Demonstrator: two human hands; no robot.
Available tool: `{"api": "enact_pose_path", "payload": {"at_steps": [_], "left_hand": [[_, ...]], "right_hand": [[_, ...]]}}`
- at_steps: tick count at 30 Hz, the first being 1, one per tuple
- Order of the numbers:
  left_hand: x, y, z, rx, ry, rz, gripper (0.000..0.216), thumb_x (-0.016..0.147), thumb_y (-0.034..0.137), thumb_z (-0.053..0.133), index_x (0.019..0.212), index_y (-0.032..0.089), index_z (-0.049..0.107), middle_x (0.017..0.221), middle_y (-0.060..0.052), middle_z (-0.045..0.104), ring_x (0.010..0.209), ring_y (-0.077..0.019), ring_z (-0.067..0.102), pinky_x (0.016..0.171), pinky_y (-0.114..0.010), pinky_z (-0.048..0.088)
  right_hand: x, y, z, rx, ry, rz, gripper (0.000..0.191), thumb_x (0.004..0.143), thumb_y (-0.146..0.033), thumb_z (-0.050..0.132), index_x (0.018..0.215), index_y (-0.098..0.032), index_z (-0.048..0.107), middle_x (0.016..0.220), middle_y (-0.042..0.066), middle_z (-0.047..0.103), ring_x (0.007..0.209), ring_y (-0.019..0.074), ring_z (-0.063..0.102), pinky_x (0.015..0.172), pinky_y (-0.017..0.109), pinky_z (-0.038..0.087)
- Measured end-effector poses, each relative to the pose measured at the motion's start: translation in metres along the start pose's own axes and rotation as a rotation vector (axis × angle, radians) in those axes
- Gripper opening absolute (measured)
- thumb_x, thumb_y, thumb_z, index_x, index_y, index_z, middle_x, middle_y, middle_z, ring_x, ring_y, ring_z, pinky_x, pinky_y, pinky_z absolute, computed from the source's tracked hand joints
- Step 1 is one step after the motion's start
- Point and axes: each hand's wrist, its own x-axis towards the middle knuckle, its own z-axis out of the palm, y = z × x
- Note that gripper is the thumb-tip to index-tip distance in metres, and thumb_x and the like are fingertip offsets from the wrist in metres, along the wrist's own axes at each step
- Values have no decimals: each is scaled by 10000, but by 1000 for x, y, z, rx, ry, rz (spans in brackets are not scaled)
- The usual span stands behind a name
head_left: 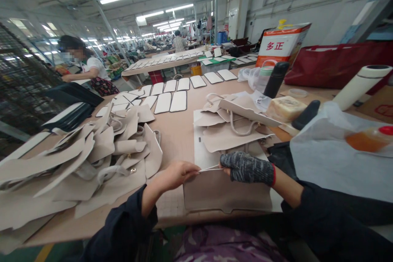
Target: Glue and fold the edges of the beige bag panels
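A beige leather bag panel (225, 194) lies flat at the near edge of the worktable (176, 135). My left hand (178, 174), bare, pinches one end of a thin pale strip (210, 168) just above the panel's top edge. My right hand (247, 168), in a dark knit glove, pinches the strip's other end. The strip is stretched between the two hands. A white cutting board (202, 151) lies under the panel.
Beige bag pieces with handles (92, 155) are heaped at the left; a smaller stack (233, 125) lies behind the panel. White-edged panels (170, 100) are in rows further back. Bottles, a white roll (360, 86) and a plastic bag (334, 147) crowd the right. Another person (89, 71) works far left.
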Motion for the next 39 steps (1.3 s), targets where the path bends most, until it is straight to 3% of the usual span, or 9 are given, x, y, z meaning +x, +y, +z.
{"api": "enact_pose_path", "payload": {"at_steps": [9,12,15,18,22,26,32,36,39], "left_hand": [[15,34,16,292,3,4,203,877,261,478,838,200,667,708,-34,648,629,-149,550,615,-222,391],[16,27,15,309,-20,26,221,880,245,471,766,187,652,654,-20,608,595,-133,509,588,-219,360],[11,11,11,232,-10,18,254,887,269,456,739,190,646,631,-9,585,595,-128,497,589,-212,353],[8,0,8,202,1,14,274,901,288,433,774,196,657,660,-9,602,626,-132,517,604,-207,357],[9,1,9,196,-22,6,270,905,294,431,838,202,676,716,-15,649,656,-132,555,624,-194,378],[12,9,9,249,-59,-11,283,922,283,415,917,200,685,797,-33,695,719,-149,607,663,-202,418],[26,18,23,292,-42,6,337,917,284,460,1211,193,596,1112,-100,686,963,-226,650,834,-285,475],[38,17,33,263,-39,53,295,908,267,478,1139,203,649,1063,-75,708,942,-211,658,821,-260,480],[43,16,33,266,-41,61,270,901,254,482,1078,203,680,983,-58,727,867,-190,663,766,-233,475]], "right_hand": [[3,-13,3,-2,-17,9,220,827,-211,476,908,-162,674,849,110,695,777,253,646,719,352,498],[-9,-3,-10,208,28,63,250,813,-239,545,1034,-191,650,929,76,690,843,227,644,781,339,507],[-30,13,-25,298,170,137,252,824,-280,570,1057,-198,624,977,65,671,905,219,632,831,338,504],[-46,20,-29,222,241,98,224,837,-281,571,1038,-201,633,1036,75,661,997,235,608,907,362,475],[-49,12,-9,10,293,69,307,847,-246,548,1140,-183,614,1092,114,654,1029,265,597,934,421,454],[-42,8,13,-224,278,94,246,869,-198,471,1008,-171,672,905,125,672,885,282,618,906,509,426],[-41,27,21,-107,306,28,231,892,-189,442,900,-187,672,832,78,661,818,221,603,821,396,458],[-41,37,18,-48,287,-13,205,897,-207,471,897,-197,676,831,64,666,812,204,608,789,355,470],[-38,30,15,-176,288,8,212,897,-193,467,940,-193,675,840,71,665,822,219,612,838,408,460]]}}
